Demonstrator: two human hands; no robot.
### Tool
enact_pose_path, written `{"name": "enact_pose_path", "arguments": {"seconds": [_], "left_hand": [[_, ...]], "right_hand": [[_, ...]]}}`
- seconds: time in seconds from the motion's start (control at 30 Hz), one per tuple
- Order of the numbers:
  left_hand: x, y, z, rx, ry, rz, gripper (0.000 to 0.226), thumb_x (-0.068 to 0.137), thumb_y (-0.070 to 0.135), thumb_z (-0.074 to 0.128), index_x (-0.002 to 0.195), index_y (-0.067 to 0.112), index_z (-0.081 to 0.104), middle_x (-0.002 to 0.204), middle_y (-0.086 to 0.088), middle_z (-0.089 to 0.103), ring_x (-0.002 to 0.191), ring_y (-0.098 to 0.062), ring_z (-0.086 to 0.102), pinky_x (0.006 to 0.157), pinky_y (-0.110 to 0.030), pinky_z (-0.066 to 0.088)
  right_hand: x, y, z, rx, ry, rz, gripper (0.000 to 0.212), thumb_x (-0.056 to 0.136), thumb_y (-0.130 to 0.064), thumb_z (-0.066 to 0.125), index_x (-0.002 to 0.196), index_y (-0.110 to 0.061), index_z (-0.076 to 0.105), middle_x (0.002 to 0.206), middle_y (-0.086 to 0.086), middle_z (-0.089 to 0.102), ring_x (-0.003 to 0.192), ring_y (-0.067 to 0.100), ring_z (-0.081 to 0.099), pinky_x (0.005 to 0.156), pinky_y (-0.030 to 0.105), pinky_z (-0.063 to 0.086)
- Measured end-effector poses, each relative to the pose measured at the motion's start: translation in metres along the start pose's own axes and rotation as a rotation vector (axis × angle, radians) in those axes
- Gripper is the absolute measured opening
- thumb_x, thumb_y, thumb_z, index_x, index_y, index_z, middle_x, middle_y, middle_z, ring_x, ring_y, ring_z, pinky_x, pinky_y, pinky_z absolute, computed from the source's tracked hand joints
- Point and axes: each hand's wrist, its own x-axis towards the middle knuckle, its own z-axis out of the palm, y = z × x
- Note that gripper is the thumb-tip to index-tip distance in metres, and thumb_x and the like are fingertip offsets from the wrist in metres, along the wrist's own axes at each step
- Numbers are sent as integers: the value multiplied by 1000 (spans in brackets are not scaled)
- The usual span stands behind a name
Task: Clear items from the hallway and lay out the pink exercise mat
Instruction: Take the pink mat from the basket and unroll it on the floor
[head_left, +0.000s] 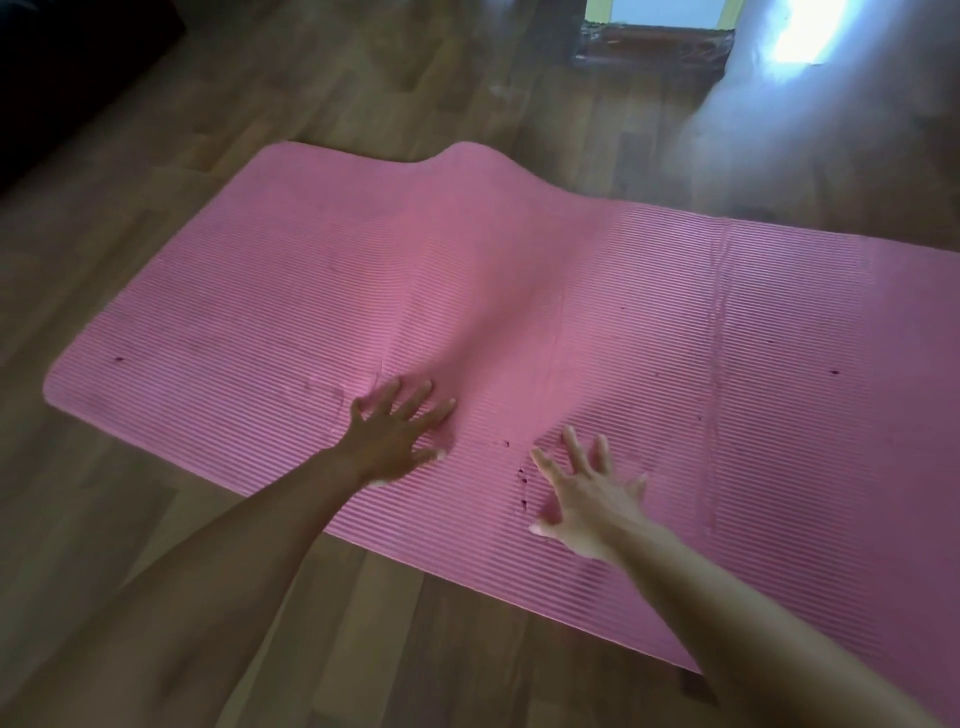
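Observation:
The pink exercise mat (675, 322) lies unrolled across the wooden floor, ribbed side up, running from the left to beyond the right edge of the view. A raised hump crosses its middle from the far edge toward me. My left hand (397, 434) lies on the mat with fingers spread, at the foot of the hump near the mat's near edge. My right hand (587, 493) is beside it to the right, fingers spread and straight, over or on the mat; I cannot tell whether it touches.
Wooden floor (171, 519) surrounds the mat. A dark piece of furniture (57, 78) stands at the far left. At the back, a doorway threshold (654, 44) shows, with bright glare (800, 36) on the floor to its right.

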Motion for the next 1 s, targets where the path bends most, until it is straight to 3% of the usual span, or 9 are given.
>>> {"name": "enact_pose_path", "arguments": {"seconds": [0.2, 0.4, 0.47, 0.6, 0.77, 1.0], "left_hand": [[-1, 3, 7, -94, 7, -24, 69, 88, 66, 33, 143, 52, -7, 156, 13, -20, 144, -28, -19, 108, -68, 8], [-5, 7, 8, -115, -24, -39, 71, 88, 65, 35, 143, 51, -7, 156, 13, -22, 143, -30, -19, 107, -68, 11], [-4, 6, 4, -64, -19, -12, 74, 87, 66, 38, 144, 48, -6, 157, 11, -17, 145, -29, -14, 110, -63, 15], [13, -4, -17, 52, 190, -25, 72, 90, 55, 43, 149, 33, 7, 159, 2, 10, 144, -28, 14, 109, -52, 27], [49, -15, -50, -39, 174, -146, 86, 88, 58, 46, 150, 26, -5, 159, -2, -14, 144, -30, -15, 114, -55, 7], [90, -9, -58, -178, 102, -176, 83, 89, 62, 40, 148, 33, -10, 157, 1, -20, 145, -27, -12, 113, -58, 8]], "right_hand": [[4, 6, 10, -8, 1, 10, 95, 80, -57, 61, 144, -47, -9, 141, -7, -41, 138, 35, -30, 98, 78, -3], [-1, 6, 7, -10, -19, 4, 95, 80, -54, 63, 144, -48, -8, 146, -7, -38, 139, 34, -29, 98, 78, -2], [-3, 7, 4, -8, -38, 1, 95, 81, -51, 64, 144, -48, -7, 150, -6, -34, 139, 34, -28, 99, 77, 0], [-5, 8, -1, -26, -59, -5, 95, 81, -48, 65, 145, -47, -6, 154, -6, -30, 141, 33, -25, 101, 76, 5], [-10, 6, 4, -43, -25, -9, 92, 84, -48, 61, 146, -44, -6, 154, -4, -30, 141, 34, -26, 102, 75, 2], [-2, 9, 7, -49, -2, -7, 86, 83, -53, 58, 145, -45, -2, 157, -5, -23, 144, 33, -19, 103, 74, 6]]}}
